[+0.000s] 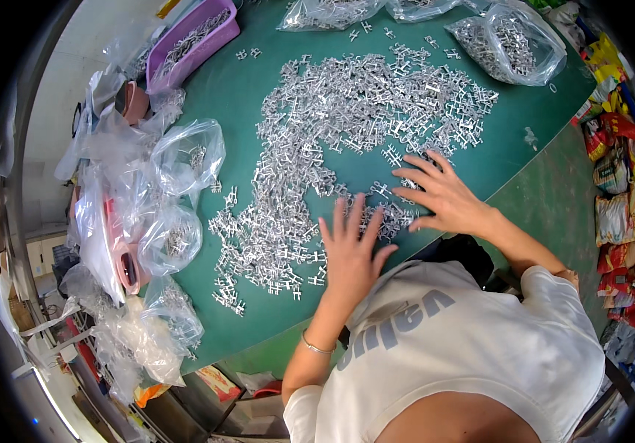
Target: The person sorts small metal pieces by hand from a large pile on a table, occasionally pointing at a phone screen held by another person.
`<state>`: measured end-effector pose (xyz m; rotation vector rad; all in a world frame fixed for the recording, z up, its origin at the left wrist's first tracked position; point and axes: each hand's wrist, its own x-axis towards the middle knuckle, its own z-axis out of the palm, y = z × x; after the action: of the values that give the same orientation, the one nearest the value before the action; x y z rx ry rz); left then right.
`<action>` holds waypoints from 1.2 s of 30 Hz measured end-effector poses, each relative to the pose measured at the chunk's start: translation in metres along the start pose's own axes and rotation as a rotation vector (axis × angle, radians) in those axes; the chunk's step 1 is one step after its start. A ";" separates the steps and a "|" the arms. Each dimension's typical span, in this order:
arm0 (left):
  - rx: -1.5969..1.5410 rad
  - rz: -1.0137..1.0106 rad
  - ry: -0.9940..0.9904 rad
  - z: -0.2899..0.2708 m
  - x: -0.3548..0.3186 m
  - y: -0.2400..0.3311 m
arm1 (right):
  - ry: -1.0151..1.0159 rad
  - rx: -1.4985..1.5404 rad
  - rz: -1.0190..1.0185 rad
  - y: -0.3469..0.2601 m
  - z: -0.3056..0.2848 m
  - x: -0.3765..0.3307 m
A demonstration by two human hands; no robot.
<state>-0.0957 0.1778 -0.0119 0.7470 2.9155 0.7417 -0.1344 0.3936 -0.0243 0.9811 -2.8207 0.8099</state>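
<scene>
A wide heap of small silvery H-shaped metal parts (354, 103) lies spread over the green table (236, 155), curving from the far side down to the left. My left hand (352, 251), with a bracelet on its wrist, rests over the near edge of the heap, fingers spread. Some parts are partly hidden beneath it. My right hand (439, 196) is farther right, its fingers stretched apart and touching or just above a few loose parts at the heap's inner edge. Neither hand visibly holds a part. Between the hands sits a small cluster of parts (388, 221).
Clear plastic bags of metal parts (506, 48) stand along the far edge. A purple bin (229, 26) with more parts is at the far left. Crumpled clear bags (184, 159) and a pink object (127, 266) line the left side. Colourful packages (616, 214) hang at the right.
</scene>
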 end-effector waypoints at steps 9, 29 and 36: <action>0.317 -0.213 0.260 0.010 0.008 -0.050 | 0.236 -0.237 -0.010 0.049 -0.007 0.021; -0.033 -0.117 0.184 0.020 0.019 -0.009 | 0.151 -0.149 0.093 0.022 0.000 0.013; -0.575 -0.334 0.408 0.014 0.021 -0.029 | 0.204 -0.002 0.028 0.006 -0.008 0.016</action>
<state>-0.1250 0.1714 -0.0359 0.0526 2.7672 1.7309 -0.1517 0.3922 -0.0167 0.8096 -2.6665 0.8566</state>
